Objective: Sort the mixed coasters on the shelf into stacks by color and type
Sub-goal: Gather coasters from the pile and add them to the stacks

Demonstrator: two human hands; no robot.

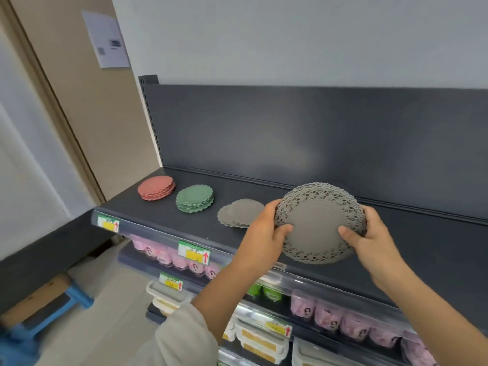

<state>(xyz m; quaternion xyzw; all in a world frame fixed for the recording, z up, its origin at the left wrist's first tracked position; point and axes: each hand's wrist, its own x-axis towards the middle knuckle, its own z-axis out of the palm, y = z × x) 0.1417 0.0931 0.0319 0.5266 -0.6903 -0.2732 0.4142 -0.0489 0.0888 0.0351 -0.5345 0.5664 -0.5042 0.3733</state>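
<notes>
Item: stack of grey lace coasters, held over the top shelf, right of centre.
- Shape: round, so no long axis. The flat face is tilted up toward the camera, and the far edge leans toward the shelf's back panel. Whether the near edge touches the shelf cannot be told.
- Left hand: grips the stack's left rim, thumb on the face, fingers curled behind and hidden.
- Right hand: grips the right rim the same way, thumb on the face, fingertips out of sight behind.
- Count in the stack: not readable.

On the same shelf, left to right: red stack, green stack, plain grey stack. They stand apart from each other. The grey one is loosely fanned, its right edge hidden by the left hand.

Below: price labels, print blurred, and pink packets, partly cut off at the frame's edge.
</notes>
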